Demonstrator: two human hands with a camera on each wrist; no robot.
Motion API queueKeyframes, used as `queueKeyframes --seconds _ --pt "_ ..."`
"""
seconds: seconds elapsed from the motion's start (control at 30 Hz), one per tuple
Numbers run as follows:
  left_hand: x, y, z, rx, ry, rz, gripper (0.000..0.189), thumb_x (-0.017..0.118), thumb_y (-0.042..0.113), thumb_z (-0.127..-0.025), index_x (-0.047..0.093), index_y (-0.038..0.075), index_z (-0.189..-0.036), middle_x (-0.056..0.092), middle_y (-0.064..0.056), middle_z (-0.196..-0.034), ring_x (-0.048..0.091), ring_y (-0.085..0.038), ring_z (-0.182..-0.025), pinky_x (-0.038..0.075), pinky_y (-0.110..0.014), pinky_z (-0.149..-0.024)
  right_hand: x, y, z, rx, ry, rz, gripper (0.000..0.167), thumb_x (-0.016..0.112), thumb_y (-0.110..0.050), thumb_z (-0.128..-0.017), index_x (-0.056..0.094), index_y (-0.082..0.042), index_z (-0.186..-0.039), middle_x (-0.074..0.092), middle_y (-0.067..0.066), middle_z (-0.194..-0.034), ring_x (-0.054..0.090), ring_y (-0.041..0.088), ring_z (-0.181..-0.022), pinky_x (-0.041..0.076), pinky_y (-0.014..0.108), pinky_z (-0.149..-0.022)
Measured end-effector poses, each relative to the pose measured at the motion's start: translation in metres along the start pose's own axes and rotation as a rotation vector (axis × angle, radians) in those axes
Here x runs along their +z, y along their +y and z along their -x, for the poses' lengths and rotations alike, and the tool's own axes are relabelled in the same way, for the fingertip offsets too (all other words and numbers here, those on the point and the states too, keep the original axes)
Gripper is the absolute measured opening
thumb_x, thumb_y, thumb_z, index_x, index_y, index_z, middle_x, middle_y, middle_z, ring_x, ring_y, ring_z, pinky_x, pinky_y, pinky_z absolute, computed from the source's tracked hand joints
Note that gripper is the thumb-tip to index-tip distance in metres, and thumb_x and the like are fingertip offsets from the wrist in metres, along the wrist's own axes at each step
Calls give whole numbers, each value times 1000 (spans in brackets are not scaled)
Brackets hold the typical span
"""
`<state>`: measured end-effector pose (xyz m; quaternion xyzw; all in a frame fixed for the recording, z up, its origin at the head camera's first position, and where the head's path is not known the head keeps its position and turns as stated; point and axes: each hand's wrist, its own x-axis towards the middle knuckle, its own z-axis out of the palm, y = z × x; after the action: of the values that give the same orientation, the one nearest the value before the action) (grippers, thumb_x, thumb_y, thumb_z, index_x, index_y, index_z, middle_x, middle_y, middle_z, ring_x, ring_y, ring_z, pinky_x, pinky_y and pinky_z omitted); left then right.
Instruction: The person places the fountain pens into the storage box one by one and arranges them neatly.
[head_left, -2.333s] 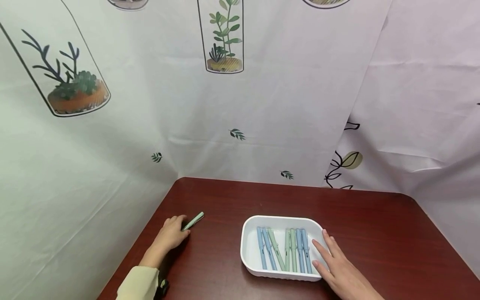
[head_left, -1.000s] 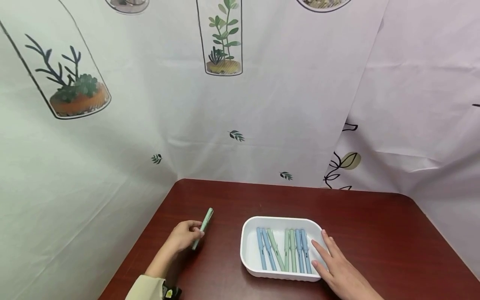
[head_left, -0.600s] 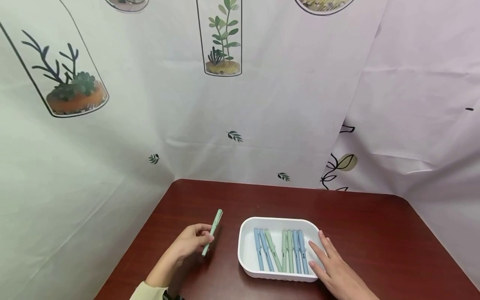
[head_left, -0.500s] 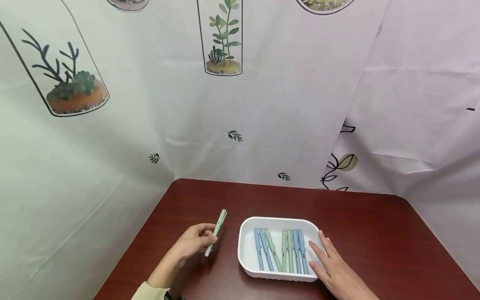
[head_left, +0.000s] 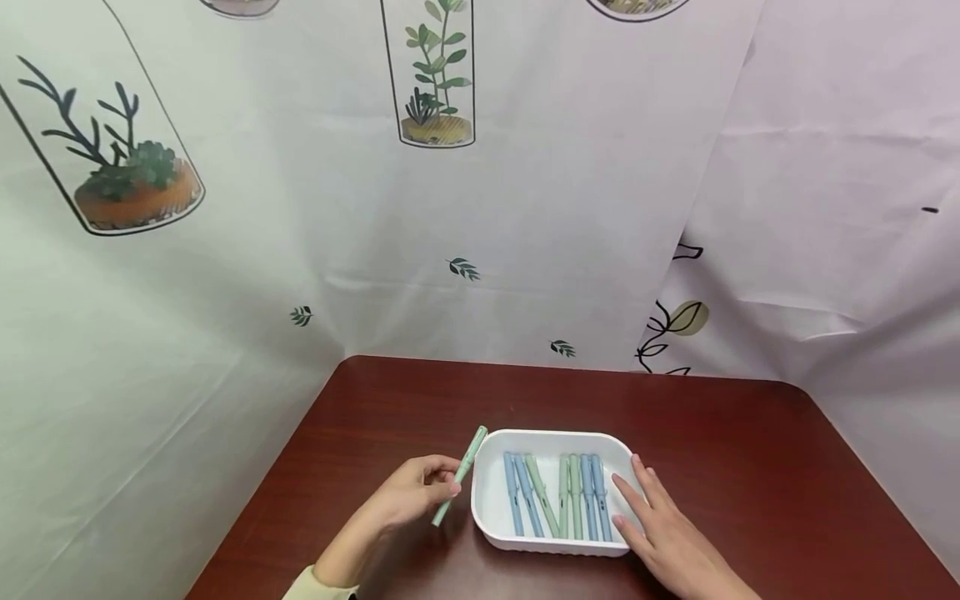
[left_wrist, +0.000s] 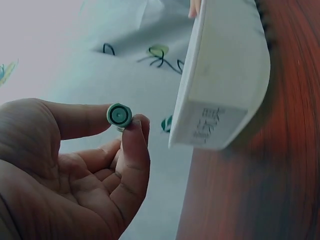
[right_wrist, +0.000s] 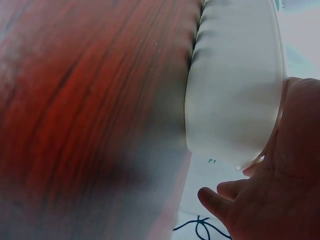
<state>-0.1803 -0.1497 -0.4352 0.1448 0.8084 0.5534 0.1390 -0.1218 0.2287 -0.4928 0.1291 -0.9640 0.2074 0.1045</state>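
My left hand (head_left: pixel 411 493) pinches a light green pen (head_left: pixel 472 452) between thumb and fingers, tilted, just left of the white tray (head_left: pixel 551 546). In the left wrist view the round end of the pen (left_wrist: pixel 119 115) faces the camera, with the tray's side wall (left_wrist: pixel 220 65) to its right. Inside the tray lie several capped pens: two blue pens on the left, a slanted green pen (head_left: pixel 542 495), a green pair and a blue pair (head_left: pixel 588 497). My right hand (head_left: pixel 667 533) rests at the tray's right rim with its fingers spread and straight.
The tray stands on a dark red-brown wooden table (head_left: pixel 420 400). Behind and to the left hangs a white cloth (head_left: pixel 525 217) printed with plants, meeting the table's far edge.
My left hand took hold of the green pen at the left of the table and has carried it rightward to the tray's left side. My right hand has stayed at the tray.
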Motion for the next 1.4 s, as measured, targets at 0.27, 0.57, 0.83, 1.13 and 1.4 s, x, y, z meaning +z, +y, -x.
queueKeyframes --seconds 0.27,0.57,0.83,1.13,1.4 --pt "19 19 -8 6 -10 46 38 73 5 -85 58 -10 -117 58 -4 -85 57 -14 -71 58 -41 -56 -2 -2 -3 15 -44 -11 57 62 -42 -100 52 -16 -150 26 17 -165 32 47 -146 45 58 -105" --pt "50 27 -30 13 -57 3 32 74 2 -84 58 -7 -110 58 -5 -81 60 -12 -60 59 -34 -52 -4 0 -4 16 -53 -22 56 61 -42 -100 53 -16 -149 25 18 -165 31 47 -146 45 59 -104" --pt "73 31 -44 -30 -135 -26 25 74 0 -84 57 -4 -102 59 -5 -72 61 -11 -50 58 -29 -49 -3 0 -3 -5 -27 -17 56 62 -42 -100 54 -15 -148 27 20 -164 34 48 -144 45 59 -104" --pt "92 25 -51 -116 -162 -91 21 75 2 -85 58 1 -96 60 -5 -65 60 -11 -43 53 -24 -49 -3 0 -2 1 -34 -12 55 63 -41 -99 56 -14 -147 28 18 -164 35 47 -143 46 58 -103" --pt "102 23 -62 -143 -143 -153 18 75 0 -84 60 -1 -93 57 -2 -50 51 -5 -37 53 -24 -46 -2 -2 -2 29 -58 -15 56 62 -42 -99 55 -14 -147 25 17 -165 35 45 -144 45 57 -105"
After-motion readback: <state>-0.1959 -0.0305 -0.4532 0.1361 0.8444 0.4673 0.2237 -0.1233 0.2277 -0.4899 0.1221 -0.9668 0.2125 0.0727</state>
